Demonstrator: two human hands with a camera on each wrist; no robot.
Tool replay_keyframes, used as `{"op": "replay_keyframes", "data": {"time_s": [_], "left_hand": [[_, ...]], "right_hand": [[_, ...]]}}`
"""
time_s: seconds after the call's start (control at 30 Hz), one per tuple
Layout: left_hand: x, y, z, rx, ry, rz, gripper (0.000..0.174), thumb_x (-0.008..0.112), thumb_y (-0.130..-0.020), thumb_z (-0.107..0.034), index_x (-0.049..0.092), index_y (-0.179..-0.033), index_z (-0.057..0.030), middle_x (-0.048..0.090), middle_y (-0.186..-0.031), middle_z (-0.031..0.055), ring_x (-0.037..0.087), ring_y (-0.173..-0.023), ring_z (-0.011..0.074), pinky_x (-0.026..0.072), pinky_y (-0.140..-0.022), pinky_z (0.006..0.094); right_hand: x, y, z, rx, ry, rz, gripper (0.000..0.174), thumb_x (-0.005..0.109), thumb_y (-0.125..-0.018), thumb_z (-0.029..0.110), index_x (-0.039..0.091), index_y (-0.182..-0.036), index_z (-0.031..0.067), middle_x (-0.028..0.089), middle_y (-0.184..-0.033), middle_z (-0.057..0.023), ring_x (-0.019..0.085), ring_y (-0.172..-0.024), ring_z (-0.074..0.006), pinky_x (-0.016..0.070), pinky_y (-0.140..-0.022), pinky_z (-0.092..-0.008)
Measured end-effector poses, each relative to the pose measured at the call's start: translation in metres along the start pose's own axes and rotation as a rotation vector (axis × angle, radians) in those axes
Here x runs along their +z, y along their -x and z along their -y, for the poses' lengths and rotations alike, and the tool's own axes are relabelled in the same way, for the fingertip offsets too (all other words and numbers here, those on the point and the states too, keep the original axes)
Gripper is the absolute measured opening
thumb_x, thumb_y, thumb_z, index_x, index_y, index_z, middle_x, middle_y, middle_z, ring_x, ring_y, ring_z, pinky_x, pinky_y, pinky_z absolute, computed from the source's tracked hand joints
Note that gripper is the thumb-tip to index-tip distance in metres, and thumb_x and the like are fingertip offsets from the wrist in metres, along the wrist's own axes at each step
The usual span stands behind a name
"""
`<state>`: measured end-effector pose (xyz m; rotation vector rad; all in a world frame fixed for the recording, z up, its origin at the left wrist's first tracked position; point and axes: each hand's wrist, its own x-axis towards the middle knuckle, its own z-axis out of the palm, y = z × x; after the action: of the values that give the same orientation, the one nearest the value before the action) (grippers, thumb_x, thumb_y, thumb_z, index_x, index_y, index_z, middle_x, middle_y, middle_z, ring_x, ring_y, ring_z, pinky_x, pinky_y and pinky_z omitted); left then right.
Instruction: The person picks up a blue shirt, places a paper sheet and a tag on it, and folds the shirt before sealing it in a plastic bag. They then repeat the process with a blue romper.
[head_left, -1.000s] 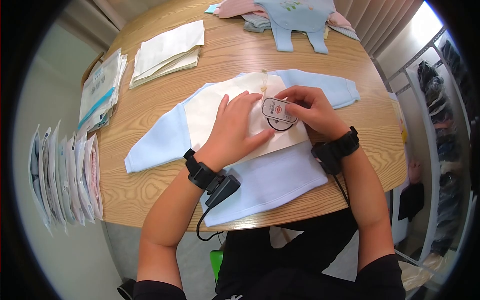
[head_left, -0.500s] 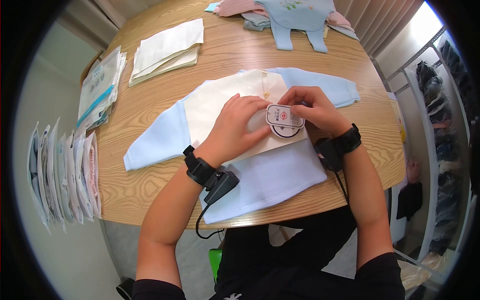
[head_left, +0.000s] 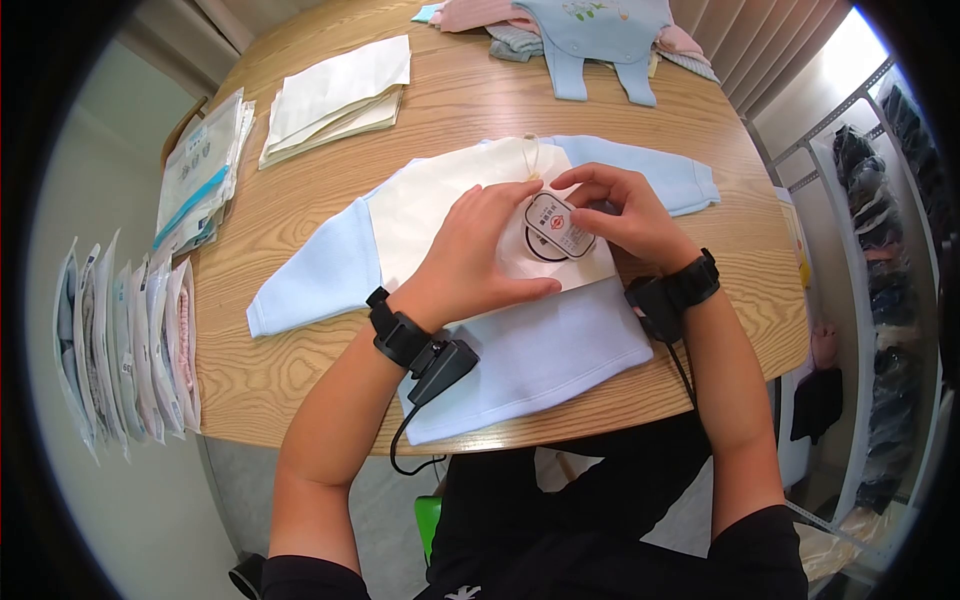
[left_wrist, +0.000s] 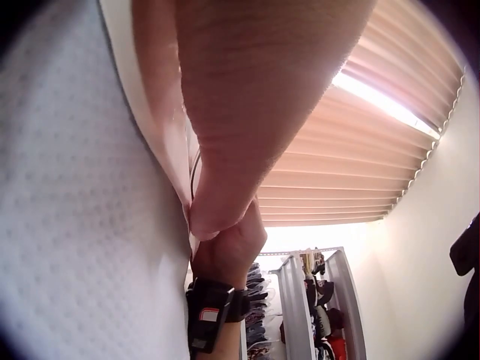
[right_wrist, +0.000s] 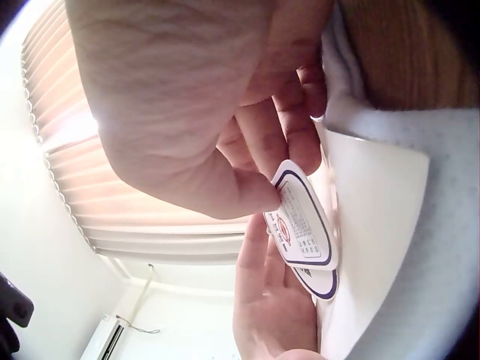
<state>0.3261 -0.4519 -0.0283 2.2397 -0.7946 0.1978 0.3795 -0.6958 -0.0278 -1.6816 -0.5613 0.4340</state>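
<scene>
A light blue long-sleeved garment (head_left: 540, 365) lies on the table with a cream paper sheet (head_left: 420, 215) over its upper part. Above the sheet, the right hand (head_left: 635, 220) pinches a white rounded tag (head_left: 560, 226) between thumb and fingers; the right wrist view shows this tag (right_wrist: 300, 217) with a second tag (right_wrist: 319, 281) behind it. A thin string (head_left: 531, 160) runs from the tags toward the neckline. The left hand (head_left: 475, 255) lies on the sheet left of the tags, fingers extended and thumb spread below them.
Paper sheets (head_left: 335, 100) are stacked at the back left, beside flat plastic packages (head_left: 200, 165). Several upright packed garments (head_left: 125, 350) stand at the left edge. Folded clothes (head_left: 600, 40) lie at the far side. A metal rack (head_left: 850, 290) stands to the right.
Over the last second the tags shifted right and then back left, turning in the right hand. The left fingers closed in toward them, then the left thumb spread away again.
</scene>
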Motion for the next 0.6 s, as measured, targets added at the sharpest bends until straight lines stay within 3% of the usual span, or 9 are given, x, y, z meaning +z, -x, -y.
{"op": "replay_keyframes", "data": {"time_s": [0.17,0.23,0.33,0.6], "left_hand": [[0.0016,0.0023,0.0044,0.034,-0.047,0.013,0.098,0.090,-0.067,-0.039,0.045,-0.146,-0.0042,0.052,-0.141,0.0185,0.051,-0.130,0.0348,0.0345,-0.115,0.0466],[0.0015,0.0025,0.0004,0.041,-0.092,0.031,0.102,0.089,-0.067,-0.041,0.041,-0.149,-0.0048,0.049,-0.146,0.0184,0.047,-0.136,0.0354,0.0257,-0.120,0.0552],[0.0004,0.0031,-0.0001,-0.008,-0.059,0.077,0.104,0.089,-0.067,-0.043,0.039,-0.150,-0.0054,0.047,-0.149,0.0172,0.044,-0.141,0.0350,0.0182,-0.122,0.0614],[0.0005,0.0049,0.0005,-0.035,-0.124,0.112,0.100,0.087,-0.070,-0.043,0.040,-0.150,-0.0055,0.047,-0.150,0.0169,0.042,-0.143,0.0346,0.0183,-0.122,0.0608]], "right_hand": [[0.0001,-0.0010,-0.0025,-0.031,0.035,-0.017,0.032,0.068,-0.088,0.008,0.067,-0.118,-0.0021,0.073,-0.096,-0.0063,0.066,-0.091,-0.0100,0.0533,-0.082,-0.0264],[0.0011,-0.0011,-0.0036,-0.035,0.034,-0.023,0.031,0.068,-0.088,0.008,0.068,-0.117,-0.0022,0.073,-0.099,-0.0065,0.065,-0.092,-0.0102,0.0535,-0.083,-0.0266],[0.0010,-0.0014,-0.0081,-0.037,0.007,-0.037,0.029,0.066,-0.088,0.006,0.068,-0.116,-0.0022,0.072,-0.102,-0.0064,0.065,-0.094,-0.0103,0.0537,-0.083,-0.0271],[-0.0057,-0.0025,-0.0083,0.002,-0.034,-0.102,0.029,0.060,-0.088,0.001,0.067,-0.117,-0.0012,0.069,-0.099,-0.0037,0.064,-0.091,-0.0094,0.0531,-0.081,-0.0253]]}}
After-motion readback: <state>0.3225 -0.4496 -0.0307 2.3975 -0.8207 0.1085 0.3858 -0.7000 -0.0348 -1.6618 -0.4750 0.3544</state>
